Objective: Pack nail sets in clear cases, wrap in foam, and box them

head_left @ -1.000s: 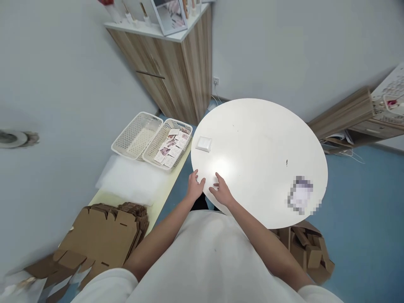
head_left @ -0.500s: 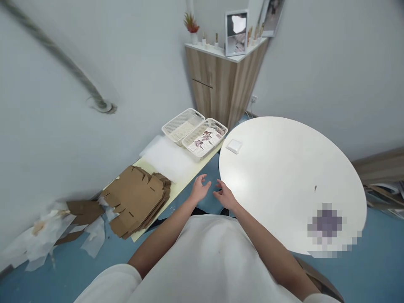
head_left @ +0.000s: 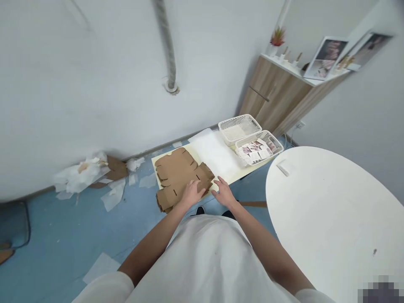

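Blue floor (head_left: pixel 69 235) leaves room left of the pale yellow table (head_left: pixel 246 171); the brown cardboard stack (head_left: pixel 176 168) lies on its left end, overhanging the near edge. The sheets are flat, notched and slotted, their slotted side toward the person, running lower left to upper right; which axis is longer is unclear. The left hand (head_left: pixel 191 193), loosely open, overlaps the stack, contact uncertain; the right hand (head_left: pixel 223 193), fingers parted and holding nothing, is just beside it.

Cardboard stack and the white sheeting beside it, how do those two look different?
The cardboard stack is brown, while the white sheeting is pale and plain. The cardboard stack has a notched outline with slots, while the white sheeting shows no such cuts. The left hand overlaps the cardboard stack in view, while the white sheeting lies nearer the baskets. Both lie flat on the yellowish table.
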`<state>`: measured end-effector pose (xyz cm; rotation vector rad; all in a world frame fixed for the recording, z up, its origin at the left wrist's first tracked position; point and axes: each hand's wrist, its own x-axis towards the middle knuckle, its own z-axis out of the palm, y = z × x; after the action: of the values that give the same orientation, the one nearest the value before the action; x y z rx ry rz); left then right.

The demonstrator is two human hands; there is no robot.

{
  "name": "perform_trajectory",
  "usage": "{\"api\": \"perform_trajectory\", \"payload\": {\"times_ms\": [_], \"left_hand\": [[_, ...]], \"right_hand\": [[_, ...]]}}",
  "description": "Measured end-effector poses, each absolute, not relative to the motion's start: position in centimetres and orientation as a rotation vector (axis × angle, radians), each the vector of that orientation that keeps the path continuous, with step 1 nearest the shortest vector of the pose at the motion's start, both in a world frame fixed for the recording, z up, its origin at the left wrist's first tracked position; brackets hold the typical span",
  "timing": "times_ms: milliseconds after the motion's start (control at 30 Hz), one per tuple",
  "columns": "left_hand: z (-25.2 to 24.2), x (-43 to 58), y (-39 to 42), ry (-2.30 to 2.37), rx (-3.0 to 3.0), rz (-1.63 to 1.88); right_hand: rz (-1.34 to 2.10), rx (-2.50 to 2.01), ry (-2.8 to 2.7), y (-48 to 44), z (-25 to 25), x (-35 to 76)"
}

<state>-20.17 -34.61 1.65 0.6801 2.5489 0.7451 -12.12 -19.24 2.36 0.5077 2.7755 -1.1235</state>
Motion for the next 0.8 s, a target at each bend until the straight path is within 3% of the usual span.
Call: {"api": "perform_trajectory", "payload": {"times_ms": [200,500,800], "left_hand": [[-0.4,-19.9,-40.5,2.527,0.367,0.420],[-1.5,-20.7,-42.4,2.495,0.354,0.590],[-1.2,-21.0,-42.2,2.480,0.445,0.532]], "right_hand": [[-0.814,0.373,2.840,-21.1,1.4,-16.2],[-0.683,0.326,2.795,-22.1,0.3,-18.3],[-0.689,0.465,2.729,-22.1,1.1,-18.6]]}}
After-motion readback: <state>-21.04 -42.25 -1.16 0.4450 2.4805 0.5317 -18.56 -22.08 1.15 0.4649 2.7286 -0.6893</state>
